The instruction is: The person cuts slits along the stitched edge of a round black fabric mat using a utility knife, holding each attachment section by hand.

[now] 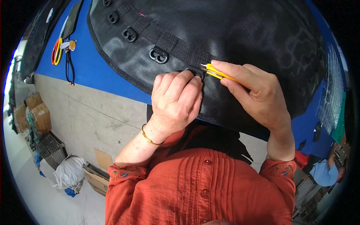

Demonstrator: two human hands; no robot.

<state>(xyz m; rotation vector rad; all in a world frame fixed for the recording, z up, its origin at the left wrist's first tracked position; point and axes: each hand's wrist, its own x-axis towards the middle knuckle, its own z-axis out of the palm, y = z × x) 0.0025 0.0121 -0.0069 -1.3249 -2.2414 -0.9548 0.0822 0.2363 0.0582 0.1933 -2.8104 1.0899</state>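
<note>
Black mesh fabric (pixel 240 41) lies spread over a blue table, with a webbing strip (pixel 165 35) sewn along it. Black plastic buckles (pixel 159 55) sit in a row beside that strip. My left hand (pixel 176 98) is closed in a pinch on a short black webbing strap (pixel 195 70) at the row's near end; its fingertips partly hide the strap. In my right hand (pixel 258 90) are yellow thread snips (pixel 217 72), gripped between thumb and fingers. The snips' metal tips point left, right at the strap by my left fingertips.
Scissors with red and yellow handles (pixel 57 50) and a dark phone-like object (pixel 72 18) on a cord lie on the blue table (pixel 88 80) at left. Cardboard boxes (pixel 39 114), a crate (pixel 51 148) and a white bag (pixel 70 171) stand on the floor. Another person (pixel 323 172) is at far right.
</note>
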